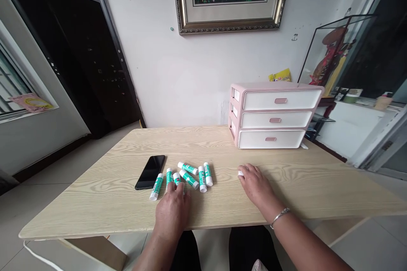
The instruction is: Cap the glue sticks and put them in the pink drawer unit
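Several green and white glue sticks (189, 179) lie loosely grouped on the wooden table (104, 203). My left hand (173, 205) is over the near side of the group, its curled fingertips at two sticks, one of them the short-looking stick (177, 177); whether it grips either is hidden. Left of that hand, another stick (156, 186) lies tilted beside a black phone (150, 172). My right hand (254, 182) rests on the table to the right, apart from the group, fingers curled round a small white object (241, 173) that mostly hides beneath them.
A pink and white three-drawer box (275, 120) stands at the table's back right, with a yellow packet (281, 75) behind its top. A framed picture (230, 25) hangs on the wall. The table's front edge is just before my legs.
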Action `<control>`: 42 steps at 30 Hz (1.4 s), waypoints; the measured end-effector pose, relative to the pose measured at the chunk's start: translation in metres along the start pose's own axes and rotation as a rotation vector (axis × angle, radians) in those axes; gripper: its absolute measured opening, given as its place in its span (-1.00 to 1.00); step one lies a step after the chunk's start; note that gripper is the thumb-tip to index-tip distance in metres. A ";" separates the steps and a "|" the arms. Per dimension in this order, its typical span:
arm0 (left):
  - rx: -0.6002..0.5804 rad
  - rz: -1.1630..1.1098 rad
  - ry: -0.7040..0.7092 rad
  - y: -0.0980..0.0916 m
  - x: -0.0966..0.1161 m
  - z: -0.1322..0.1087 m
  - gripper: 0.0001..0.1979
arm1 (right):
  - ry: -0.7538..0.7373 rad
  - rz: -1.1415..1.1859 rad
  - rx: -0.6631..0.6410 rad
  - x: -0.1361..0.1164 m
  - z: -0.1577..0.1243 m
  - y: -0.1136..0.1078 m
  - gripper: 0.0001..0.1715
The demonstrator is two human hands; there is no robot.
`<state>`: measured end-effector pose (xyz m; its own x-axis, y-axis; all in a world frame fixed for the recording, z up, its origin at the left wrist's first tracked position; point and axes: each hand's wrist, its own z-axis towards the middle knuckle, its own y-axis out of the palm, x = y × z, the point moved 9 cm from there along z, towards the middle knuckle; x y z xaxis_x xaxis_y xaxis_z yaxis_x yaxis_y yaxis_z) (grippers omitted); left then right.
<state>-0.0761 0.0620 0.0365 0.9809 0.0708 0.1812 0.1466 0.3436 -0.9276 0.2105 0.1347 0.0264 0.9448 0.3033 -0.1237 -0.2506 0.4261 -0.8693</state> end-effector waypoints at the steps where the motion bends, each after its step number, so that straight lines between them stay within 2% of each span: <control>1: 0.001 0.003 -0.005 0.000 -0.001 0.000 -0.69 | 0.019 -0.007 0.007 0.007 0.000 0.001 -0.71; 5: 0.003 0.015 -0.017 -0.001 -0.006 -0.005 -0.72 | 0.087 -0.042 0.084 0.026 -0.003 -0.003 -0.70; 12: 0.007 0.021 -0.060 -0.001 -0.017 -0.015 -0.74 | 0.120 0.016 0.270 0.021 -0.024 -0.019 -0.64; 18: -0.039 0.070 -0.133 0.000 -0.025 -0.009 -0.63 | 0.132 0.149 0.440 0.005 -0.042 -0.039 -0.63; 22: -0.075 0.026 -0.159 0.000 -0.025 -0.004 -0.62 | 0.079 0.249 0.518 -0.013 -0.052 -0.056 -0.67; 25: -0.025 -0.063 -0.208 -0.008 -0.034 -0.010 -0.63 | 0.030 0.336 0.533 -0.025 -0.058 -0.064 -0.72; 29: 0.077 -0.283 -0.253 -0.014 -0.054 -0.033 -0.66 | -0.006 0.498 0.537 -0.042 -0.068 -0.070 -0.76; 31: 0.130 -0.435 -0.245 -0.015 -0.062 -0.047 -0.67 | 0.027 0.632 0.483 -0.051 -0.070 -0.069 -0.79; 34: 0.149 -0.638 -0.173 -0.014 -0.056 -0.068 -0.63 | 0.161 0.904 0.234 -0.069 -0.067 -0.056 -0.72; 36: 0.090 -0.725 -0.084 -0.012 -0.039 -0.080 -0.60 | 0.218 1.055 0.008 -0.089 -0.066 -0.046 -0.61; 38: 0.056 -0.793 0.046 -0.016 -0.016 -0.089 -0.63 | 0.208 1.117 -0.166 -0.111 -0.067 -0.043 -0.52; 40: -0.005 -0.837 0.211 -0.021 0.009 -0.095 -0.70 | 0.171 1.095 -0.258 -0.125 -0.069 -0.043 -0.50; 42: -0.087 -0.814 0.372 -0.020 0.032 -0.099 -0.76 | 0.153 1.039 -0.278 -0.129 -0.072 -0.040 -0.53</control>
<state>-0.0350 -0.0349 0.0288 0.5452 -0.4767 0.6896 0.8086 0.0820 -0.5826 0.1137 0.0168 0.0430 0.3196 0.2867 -0.9032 -0.9046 -0.1916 -0.3809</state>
